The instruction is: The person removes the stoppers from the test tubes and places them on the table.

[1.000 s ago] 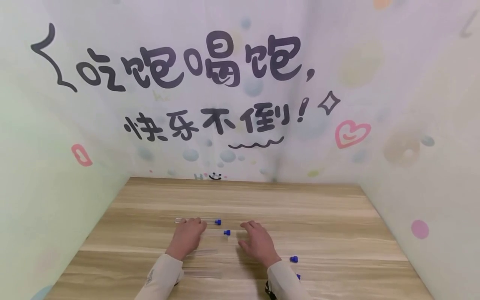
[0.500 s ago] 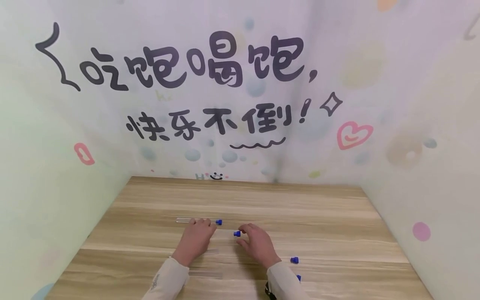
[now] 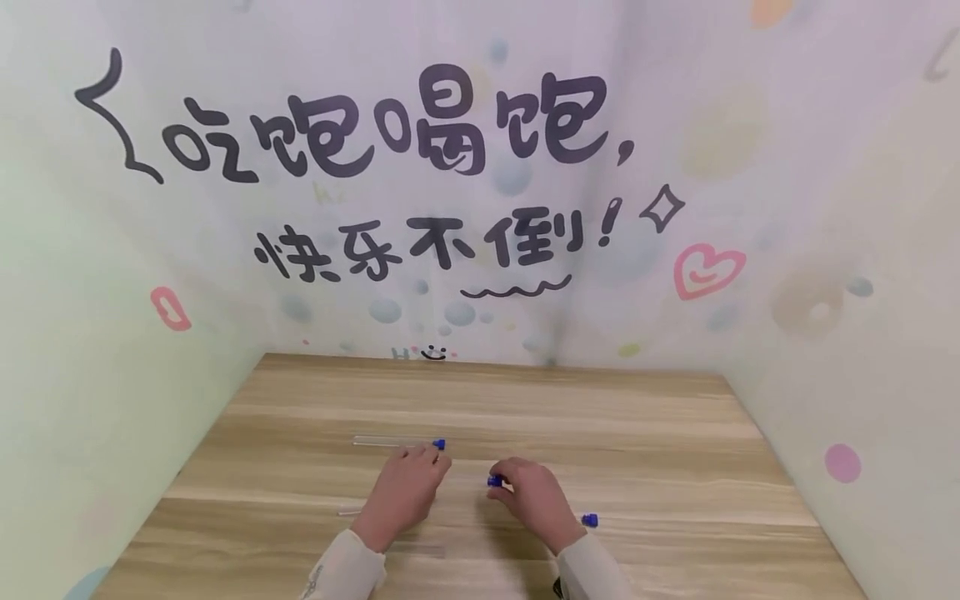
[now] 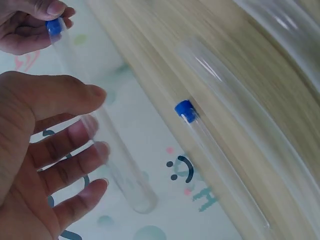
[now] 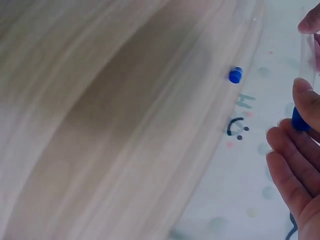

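My left hand (image 3: 405, 492) pinches a clear test tube (image 4: 120, 160) midway along, between thumb and index finger; the other fingers are spread below it. The tube's far end wears a blue cap (image 4: 54, 26). Thumb and fingers of my right hand (image 3: 532, 496) grip that cap, which also shows in the right wrist view, the blue cap (image 5: 300, 121) being partly covered by the thumb. Just beyond my left fingertips, a second test tube (image 3: 386, 441) with a blue cap (image 3: 439, 444) lies on the table.
Two more clear tubes lie nearer me on the wooden table (image 3: 637, 425): one tube (image 3: 348, 512) mostly behind my left hand, another tube (image 3: 423, 550) by the left sleeve. A loose blue cap (image 3: 590, 520) lies right of my right hand. Patterned walls (image 3: 480, 325) enclose the table.
My left hand has moved right and toward me, bringing the tube along. The right hand, open before, has closed its fingers on the tube's blue cap. One loose cap is now behind the right sleeve.
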`<state>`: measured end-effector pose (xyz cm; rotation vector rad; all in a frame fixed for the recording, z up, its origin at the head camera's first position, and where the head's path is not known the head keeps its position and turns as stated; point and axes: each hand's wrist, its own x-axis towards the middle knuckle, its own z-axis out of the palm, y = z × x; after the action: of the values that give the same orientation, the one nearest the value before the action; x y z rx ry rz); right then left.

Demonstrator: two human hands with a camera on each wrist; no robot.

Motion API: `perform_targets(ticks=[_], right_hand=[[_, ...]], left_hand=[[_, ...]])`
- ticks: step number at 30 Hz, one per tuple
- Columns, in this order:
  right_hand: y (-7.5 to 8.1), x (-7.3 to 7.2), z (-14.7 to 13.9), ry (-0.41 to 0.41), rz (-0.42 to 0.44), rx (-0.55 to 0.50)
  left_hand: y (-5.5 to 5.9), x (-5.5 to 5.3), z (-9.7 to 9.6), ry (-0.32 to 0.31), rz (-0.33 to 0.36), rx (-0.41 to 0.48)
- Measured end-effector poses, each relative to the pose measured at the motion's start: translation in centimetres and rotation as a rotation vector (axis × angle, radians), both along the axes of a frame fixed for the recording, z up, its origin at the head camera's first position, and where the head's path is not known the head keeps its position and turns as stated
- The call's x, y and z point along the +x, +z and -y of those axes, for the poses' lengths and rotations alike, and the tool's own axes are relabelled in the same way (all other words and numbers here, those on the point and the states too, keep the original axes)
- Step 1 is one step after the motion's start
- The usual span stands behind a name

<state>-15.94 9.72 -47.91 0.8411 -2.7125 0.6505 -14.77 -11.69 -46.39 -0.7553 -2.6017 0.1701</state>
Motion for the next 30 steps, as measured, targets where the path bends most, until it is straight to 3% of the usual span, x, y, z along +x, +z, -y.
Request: perform_targets(ticks=[7,14,18,24,30], right_hand=[[1.1,0.6,-1.3,0.044,0.040,-0.015],[0.3,0.9,-3.3,0.116,0.074,-0.034],[0.0,0.8,-3.7,0.147,0.034,-0.023],[0.2,0.6,-3.7,0.066,-0.043,-0.017],[0.0,0.5,-3.7,0.009,-0.065,-0.036]], left_hand=[[0.6,0.8,-0.7,-0.061,-0.030,0.001],[-0.6,1.2,-1.7,-0.120,-0.041,-0.023],[-0.8,1.1,-2.1,-0.123,-0.033,-0.012],[-0.8,0.6,-2.5,-0.109,0.026,0.048],[-0.6,0.7,-2.7,-0.113,0.028,0.055]])
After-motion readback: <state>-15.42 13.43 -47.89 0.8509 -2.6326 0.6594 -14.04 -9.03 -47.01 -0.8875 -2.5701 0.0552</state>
